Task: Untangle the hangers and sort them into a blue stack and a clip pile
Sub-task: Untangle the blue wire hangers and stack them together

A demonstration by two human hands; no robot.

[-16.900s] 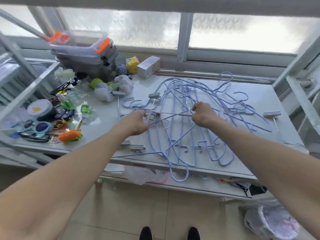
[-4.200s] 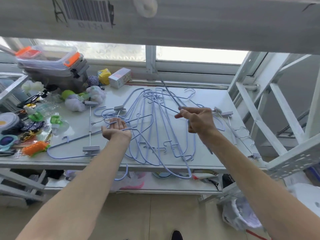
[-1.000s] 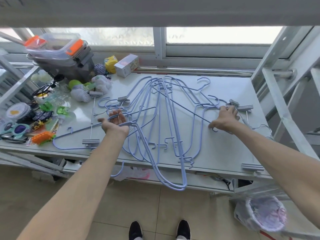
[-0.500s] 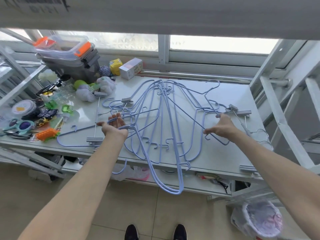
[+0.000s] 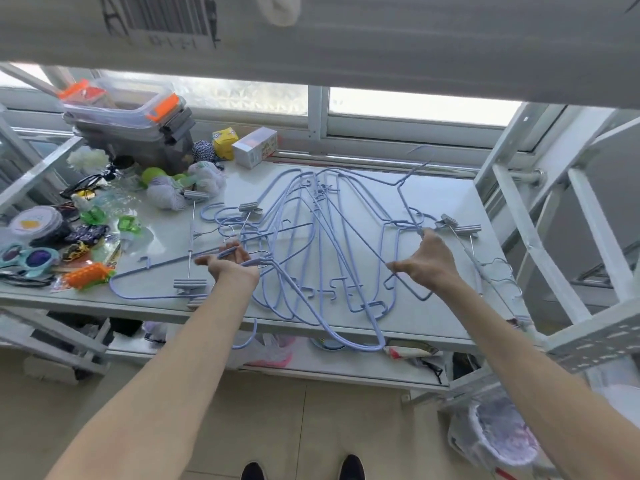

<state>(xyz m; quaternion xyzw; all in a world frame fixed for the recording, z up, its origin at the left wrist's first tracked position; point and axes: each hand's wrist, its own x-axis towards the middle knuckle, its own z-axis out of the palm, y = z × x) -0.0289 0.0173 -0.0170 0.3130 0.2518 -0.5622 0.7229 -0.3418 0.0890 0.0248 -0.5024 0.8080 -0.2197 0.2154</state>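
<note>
Blue wire hanger (image 5: 398,216) pinched by right hand (image 5: 427,259); left hand (image 5: 230,263) pins the tangle (image 5: 311,244) (lift slowly, hooks snag).

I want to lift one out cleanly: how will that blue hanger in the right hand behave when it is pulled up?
The blue hanger is thin coated wire, so probably light and a little springy. It crosses the tangled blue hangers, so it may drag others. The right hand pinches it only with the fingers, so it could swing.
</note>
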